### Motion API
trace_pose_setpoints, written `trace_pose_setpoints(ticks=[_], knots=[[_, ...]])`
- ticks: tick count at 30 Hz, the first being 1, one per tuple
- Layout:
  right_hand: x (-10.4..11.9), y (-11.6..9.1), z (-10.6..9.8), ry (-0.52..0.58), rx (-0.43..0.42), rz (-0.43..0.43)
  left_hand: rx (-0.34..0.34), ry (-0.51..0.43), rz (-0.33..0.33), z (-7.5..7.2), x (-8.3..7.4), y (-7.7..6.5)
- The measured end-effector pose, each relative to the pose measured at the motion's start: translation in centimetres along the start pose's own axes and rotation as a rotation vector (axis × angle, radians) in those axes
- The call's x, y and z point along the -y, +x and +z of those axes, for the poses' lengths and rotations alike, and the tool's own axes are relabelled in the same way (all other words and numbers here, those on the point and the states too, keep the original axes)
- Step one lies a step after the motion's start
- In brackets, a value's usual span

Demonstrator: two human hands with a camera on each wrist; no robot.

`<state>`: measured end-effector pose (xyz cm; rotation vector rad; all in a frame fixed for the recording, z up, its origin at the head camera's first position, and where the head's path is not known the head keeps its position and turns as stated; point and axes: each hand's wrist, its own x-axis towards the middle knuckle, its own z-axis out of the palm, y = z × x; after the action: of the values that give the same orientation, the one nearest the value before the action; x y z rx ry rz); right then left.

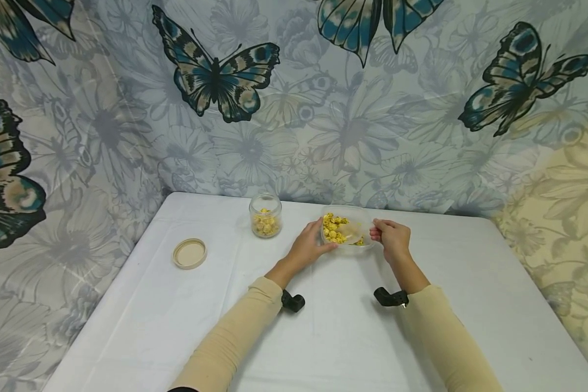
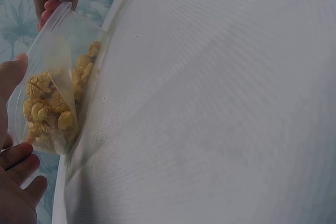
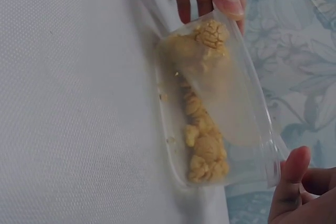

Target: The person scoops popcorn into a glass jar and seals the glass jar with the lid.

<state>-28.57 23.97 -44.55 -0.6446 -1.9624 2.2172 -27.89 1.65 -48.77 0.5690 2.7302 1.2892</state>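
My left hand [image 1: 307, 242] grips the left end of a clear plastic container [image 1: 363, 216], thumb at the near side. Yellow caramel-coated popcorn [image 1: 332, 227] lies in the container, heaped toward that hand in the head view. A pale translucent scoop [image 3: 239, 119] lies inside it, overlapping some popcorn. My right hand [image 1: 393, 237], fingers curled, pinches the scoop's end at the container's right rim; the fingers hide most of that end. Left of the container, a glass jar [image 1: 265, 204] stands upright and partly filled with popcorn.
A round beige lid [image 1: 189, 253] rests on the table's left side. The white-covered table [image 1: 318, 337] meets a butterfly-and-flower backdrop [image 1: 255, 147] at its back edge. Black wrist cameras [image 1: 293, 301] hang under both forearms.
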Motion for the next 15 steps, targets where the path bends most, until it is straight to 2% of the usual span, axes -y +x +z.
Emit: trace_pose_setpoints(ticks=[5,15], knots=[[0.07,-0.09,0.03,0.009,0.009,0.010,-0.007,0.004,-0.005,-0.05,-0.05,-0.01],[0.30,-0.29,0.05,-0.061,-0.011,0.030,0.002,0.015,-0.014,-0.05,-0.09,0.07]])
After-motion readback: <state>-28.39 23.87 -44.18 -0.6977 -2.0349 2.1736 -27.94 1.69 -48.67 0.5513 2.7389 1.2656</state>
